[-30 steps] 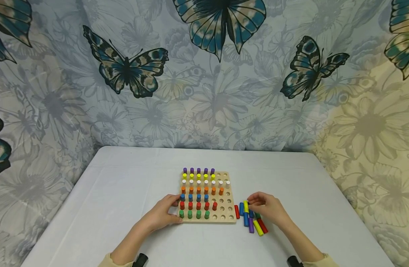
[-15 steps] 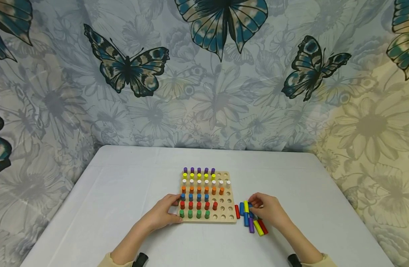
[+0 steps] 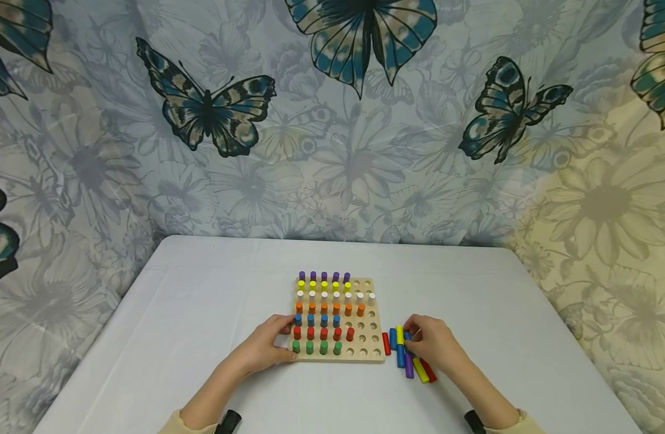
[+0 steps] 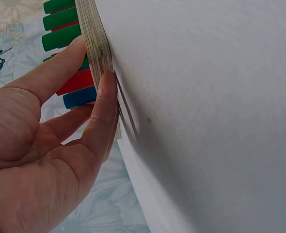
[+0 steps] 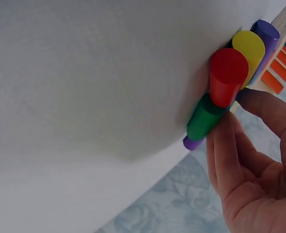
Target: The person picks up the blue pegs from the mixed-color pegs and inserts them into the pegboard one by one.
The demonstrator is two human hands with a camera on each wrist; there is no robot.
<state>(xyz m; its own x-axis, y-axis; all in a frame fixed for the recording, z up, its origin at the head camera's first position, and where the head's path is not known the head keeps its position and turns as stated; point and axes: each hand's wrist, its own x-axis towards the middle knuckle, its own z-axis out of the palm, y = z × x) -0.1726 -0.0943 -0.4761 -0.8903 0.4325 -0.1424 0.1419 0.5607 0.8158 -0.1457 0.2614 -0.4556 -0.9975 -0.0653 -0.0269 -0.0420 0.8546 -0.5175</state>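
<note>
A wooden pegboard stands mid-table with rows of green, red, blue, orange, white, yellow and purple pegs; holes at its right are bare. My left hand grips its left edge; in the left wrist view the thumb lies near the green pegs and fingers touch the board's side. Right of the board, my right hand is at a loose pile of pegs, where thumb and fingers pinch a blue peg, mostly hidden. Around it in the right wrist view lie a red peg, a yellow peg and a green peg.
A loose red peg lies against the board's right edge. Closer to the pile's front are a purple peg and a yellow peg. White cloth covers the table, and a butterfly-patterned backdrop rises behind it.
My right hand has shifted slightly toward the front of the pile, and its fingers have closed in on the blue peg. My left hand stays on the board.
</note>
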